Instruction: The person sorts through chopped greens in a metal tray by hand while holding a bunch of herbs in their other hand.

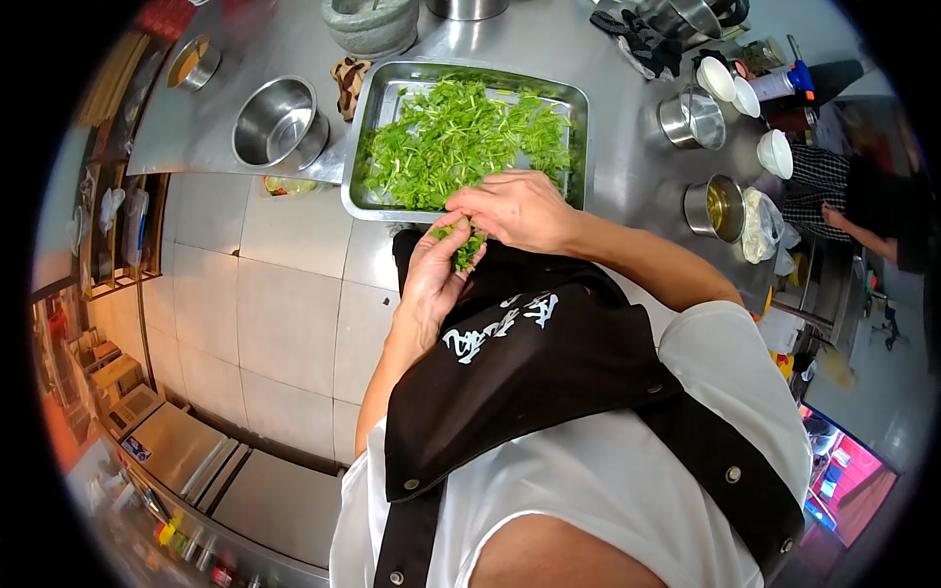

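Just in front of my black apron, my left hand (438,265) is cupped with its fingers curled round a small bunch of cilantro (468,250). My right hand (520,209) comes over from the right, its fingers pinched together at the top of that bunch and close to the left fingertips. The exact spot where the fingers meet is partly hidden. Right beyond both hands lies a rectangular metal tray (355,157) with a loose heap of cut cilantro (451,137) spread across it.
The tray rests at the near edge of a steel table (627,147). On it stand a steel pot (280,122), a stone mortar (371,24), a pot with yellowish liquid (716,208) and white bowls (774,154). Another person (872,196) stands at far right.
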A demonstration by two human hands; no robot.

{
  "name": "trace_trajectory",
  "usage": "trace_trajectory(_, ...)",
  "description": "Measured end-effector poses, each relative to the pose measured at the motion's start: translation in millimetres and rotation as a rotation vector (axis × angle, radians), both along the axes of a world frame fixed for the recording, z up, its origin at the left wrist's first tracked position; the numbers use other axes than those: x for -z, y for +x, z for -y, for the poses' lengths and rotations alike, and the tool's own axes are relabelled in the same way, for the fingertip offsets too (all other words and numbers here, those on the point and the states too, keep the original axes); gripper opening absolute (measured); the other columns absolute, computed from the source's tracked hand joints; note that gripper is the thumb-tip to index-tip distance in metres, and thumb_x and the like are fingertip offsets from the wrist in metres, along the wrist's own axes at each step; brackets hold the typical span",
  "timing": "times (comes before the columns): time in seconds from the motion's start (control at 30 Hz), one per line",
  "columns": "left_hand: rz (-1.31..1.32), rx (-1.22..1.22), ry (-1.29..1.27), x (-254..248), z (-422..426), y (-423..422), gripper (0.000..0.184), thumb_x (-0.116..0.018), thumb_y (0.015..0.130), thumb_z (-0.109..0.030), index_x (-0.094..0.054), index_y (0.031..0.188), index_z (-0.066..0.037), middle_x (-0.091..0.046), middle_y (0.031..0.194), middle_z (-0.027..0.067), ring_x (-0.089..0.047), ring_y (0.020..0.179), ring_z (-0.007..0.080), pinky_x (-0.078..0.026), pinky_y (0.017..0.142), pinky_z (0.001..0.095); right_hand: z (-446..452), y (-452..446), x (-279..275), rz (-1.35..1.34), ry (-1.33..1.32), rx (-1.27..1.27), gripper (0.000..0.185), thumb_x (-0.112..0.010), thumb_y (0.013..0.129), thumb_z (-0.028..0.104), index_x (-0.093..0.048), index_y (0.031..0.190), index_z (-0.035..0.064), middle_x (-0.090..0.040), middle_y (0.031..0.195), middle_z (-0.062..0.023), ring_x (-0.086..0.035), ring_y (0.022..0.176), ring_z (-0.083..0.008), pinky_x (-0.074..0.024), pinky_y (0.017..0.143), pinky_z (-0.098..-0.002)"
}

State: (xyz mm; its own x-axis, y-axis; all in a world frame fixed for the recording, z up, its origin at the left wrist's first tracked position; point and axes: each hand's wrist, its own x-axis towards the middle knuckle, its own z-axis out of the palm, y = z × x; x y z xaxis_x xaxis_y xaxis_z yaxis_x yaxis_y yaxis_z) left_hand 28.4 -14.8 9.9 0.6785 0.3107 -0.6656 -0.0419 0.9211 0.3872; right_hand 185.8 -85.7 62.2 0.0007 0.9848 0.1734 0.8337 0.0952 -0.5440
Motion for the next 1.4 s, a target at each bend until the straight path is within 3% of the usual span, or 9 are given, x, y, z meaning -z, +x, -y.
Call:
trace_trajectory(0.2, -0.038, 0.027, -0.011, -13, 1, -1, 0.012, -0.064, 0.084, -0.011, -0.059, 0.095, -0.008, -0.063, 0.087, 0.0033, -0.061, 0.079, 0.0132, -0.051, 0.071, 0.0283, -3, 5, -10, -0.099, 0.042, -0.132, 0.025, -0.067, 0.072, 0.012, -0.057, 0.095, 0.0137, -0.057, 0.075, -0.0011, -0.057, 0.072, -0.0221, -0.0458, 0.059, -0.0363)
trace_trajectory(0.5, 0.075, 0.107, -0.06, -3, 2, -1, 0.013, -0.064, 0.084, -0.01, -0.059, 0.095, -0.005, -0.061, 0.081, 0.0057, -0.056, 0.069, 0.0133, -0.048, 0.061, 0.0231, 3, 38, 9, -0.481, -0.337, -0.04, 0.027, -0.07, 0.075, 0.016, -0.058, 0.099, 0.011, -0.06, 0.071, 0.0016, -0.056, 0.062, -0.0109, -0.0444, 0.056, -0.0274)
trace_trajectory(0.6, 0.115, 0.07, -0.104, 0, -1, -5, 0.014, -0.064, 0.084, -0.009, -0.059, 0.096, -0.004, -0.061, 0.082, 0.0058, -0.056, 0.07, 0.0131, -0.048, 0.061, 0.0231, -1, 82, 37, -0.507, -0.204, 0.267, 0.024, -0.063, 0.08, 0.013, -0.06, 0.104, 0.0079, -0.061, 0.072, -0.0001, -0.057, 0.066, -0.0071, -0.0469, 0.062, -0.0229)
trace_trajectory(0.67, 0.121, 0.051, -0.081, 3, -4, -9, 0.015, -0.062, 0.085, -0.009, -0.058, 0.099, -0.004, -0.061, 0.082, 0.0052, -0.056, 0.071, 0.0131, -0.048, 0.062, 0.0239, -3, 109, 47, -0.209, -0.147, 0.472, 0.021, -0.057, 0.076, 0.007, -0.062, 0.096, 0.0088, -0.064, 0.072, -0.0044, -0.061, 0.066, -0.0147, -0.0475, 0.062, -0.0278)
trace_trajectory(0.9, 0.111, 0.023, -0.089, 4, -7, -10, 0.016, -0.06, 0.085, -0.007, -0.057, 0.101, -0.004, -0.06, 0.085, 0.0051, -0.056, 0.074, 0.0133, -0.049, 0.064, 0.0245, -34, 87, 67, -0.248, -0.084, 0.25, 0.033, -0.047, 0.076, -0.001, -0.059, 0.104, 0.0095, -0.067, 0.082, -0.0052, -0.064, 0.076, -0.0213, -0.0499, 0.07, -0.0326)
trace_trajectory(1.07, 0.102, 0.01, -0.085, 8, -10, -15, 0.016, -0.059, 0.086, -0.007, -0.057, 0.102, -0.004, -0.06, 0.086, 0.0053, -0.056, 0.074, 0.0139, -0.049, 0.064, 0.0246, -39, 87, 77, -0.477, -0.334, 0.122, 0.033, -0.047, 0.078, 0.001, -0.058, 0.107, 0.0111, -0.064, 0.075, -0.0038, -0.061, 0.07, -0.0167, -0.0468, 0.065, -0.0281)
trace_trajectory(1.2, 0.072, -0.011, -0.082, 9, -10, -18, 0.018, -0.06, 0.086, -0.007, -0.057, 0.103, -0.004, -0.06, 0.086, 0.0051, -0.056, 0.074, 0.0141, -0.048, 0.064, 0.0246, -47, 81, 51, -0.039, -0.348, 0.339, 0.026, -0.051, 0.076, 0.006, -0.062, 0.099, 0.0121, -0.065, 0.079, -0.0046, -0.063, 0.077, -0.0253, -0.0492, 0.068, -0.0383)
trace_trajectory(1.3, 0.094, 0.01, -0.088, 6, -9, -14, 0.018, -0.06, 0.086, -0.007, -0.057, 0.104, -0.004, -0.06, 0.086, 0.0051, -0.056, 0.074, 0.014, -0.048, 0.064, 0.0246, -58, 78, 73, 0.191, -0.008, 0.196, 0.024, -0.053, 0.074, 0.005, -0.062, 0.095, 0.0128, -0.064, 0.085, -0.0049, -0.061, 0.084, -0.0257, -0.0494, 0.071, -0.0385)
trace_trajectory(1.4, 0.086, 0.029, -0.075, 3, -10, -10, 0.018, -0.059, 0.086, -0.008, -0.057, 0.104, -0.004, -0.06, 0.086, 0.0051, -0.056, 0.075, 0.0139, -0.048, 0.064, 0.0246, -67, 77, 79, 0.343, -0.131, 0.131, 0.021, -0.053, 0.075, 0.005, -0.062, 0.091, 0.0123, -0.062, 0.09, -0.0051, -0.059, 0.089, -0.0258, -0.0493, 0.073, -0.0393)
